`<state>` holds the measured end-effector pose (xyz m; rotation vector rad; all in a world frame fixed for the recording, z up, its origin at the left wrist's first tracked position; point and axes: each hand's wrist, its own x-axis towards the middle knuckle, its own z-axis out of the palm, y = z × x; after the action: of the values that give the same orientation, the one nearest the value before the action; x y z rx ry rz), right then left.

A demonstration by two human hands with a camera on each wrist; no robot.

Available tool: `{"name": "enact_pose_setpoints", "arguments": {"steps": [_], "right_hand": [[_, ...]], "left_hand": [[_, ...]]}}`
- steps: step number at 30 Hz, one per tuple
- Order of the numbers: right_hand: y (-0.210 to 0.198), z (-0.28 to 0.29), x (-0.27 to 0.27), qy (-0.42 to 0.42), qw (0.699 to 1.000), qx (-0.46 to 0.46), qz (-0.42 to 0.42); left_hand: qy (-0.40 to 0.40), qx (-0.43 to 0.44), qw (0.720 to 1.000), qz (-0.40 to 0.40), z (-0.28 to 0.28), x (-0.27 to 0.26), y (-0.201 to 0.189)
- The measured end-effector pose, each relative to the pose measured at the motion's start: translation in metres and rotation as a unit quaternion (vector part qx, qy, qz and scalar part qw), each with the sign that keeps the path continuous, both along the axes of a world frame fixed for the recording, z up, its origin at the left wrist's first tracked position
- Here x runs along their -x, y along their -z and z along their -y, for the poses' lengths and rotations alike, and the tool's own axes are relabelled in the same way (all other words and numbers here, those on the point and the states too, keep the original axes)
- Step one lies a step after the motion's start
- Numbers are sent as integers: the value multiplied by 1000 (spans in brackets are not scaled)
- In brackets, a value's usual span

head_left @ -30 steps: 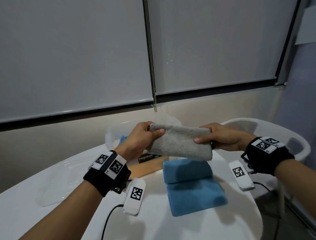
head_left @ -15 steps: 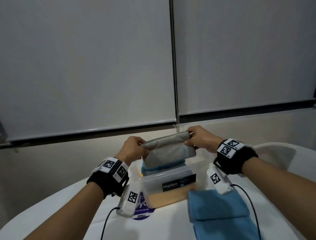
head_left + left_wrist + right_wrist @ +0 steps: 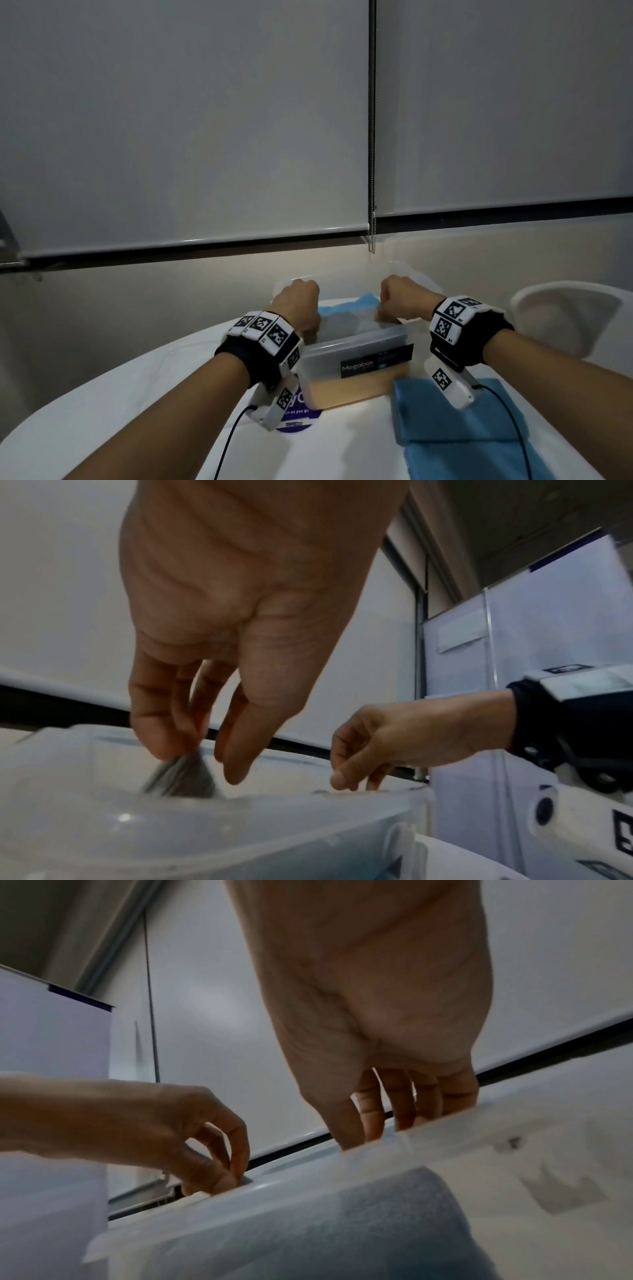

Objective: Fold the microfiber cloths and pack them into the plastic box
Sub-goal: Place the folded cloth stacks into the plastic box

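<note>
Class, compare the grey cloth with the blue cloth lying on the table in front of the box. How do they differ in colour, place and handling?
Colour: the grey cloth is grey; the blue cloth is blue.
Place: the grey cloth is down inside the box; the blue cloth lies on the table, outside the box.
Handling: the left hand pinches the grey cloth and the right hand reaches in at its other end; no hand touches the blue cloth.
Shared: both are folded.

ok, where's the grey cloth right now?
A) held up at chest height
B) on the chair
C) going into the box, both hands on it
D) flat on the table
C: the grey cloth sits inside the box, the left hand pinching one end in the left wrist view and the right hand reaching in at the other end.
</note>
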<state>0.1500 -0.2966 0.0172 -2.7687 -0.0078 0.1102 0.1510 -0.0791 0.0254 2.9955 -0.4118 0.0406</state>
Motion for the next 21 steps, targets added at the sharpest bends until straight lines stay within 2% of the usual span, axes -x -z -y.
{"name": "enact_pose_setpoints", "arguments": {"steps": [2,4,7,11,15,18,21], "right_hand": [[-3,-1,1,-19,999,-36,31],[-4,-3,4,-44,997,-58,23],[-1,-8,9,-71,996,13,-45],[1,-10,13,-80,992,41,-84],[-22,3,26,-77,993,-35,-83],[-41,21,48,-79,990,-113,-38],[-49,45,80,-58,983,-174,25]], "left_hand": [[14,-4,1000,-1,7,2,-1],[19,-9,998,-53,13,6,-2],[29,-69,989,-129,20,15,-3],[20,-105,983,-151,25,17,-5],[11,-10,986,-164,27,20,-22],[33,66,991,-107,41,40,-42],[80,106,989,-60,68,71,-48]]}}
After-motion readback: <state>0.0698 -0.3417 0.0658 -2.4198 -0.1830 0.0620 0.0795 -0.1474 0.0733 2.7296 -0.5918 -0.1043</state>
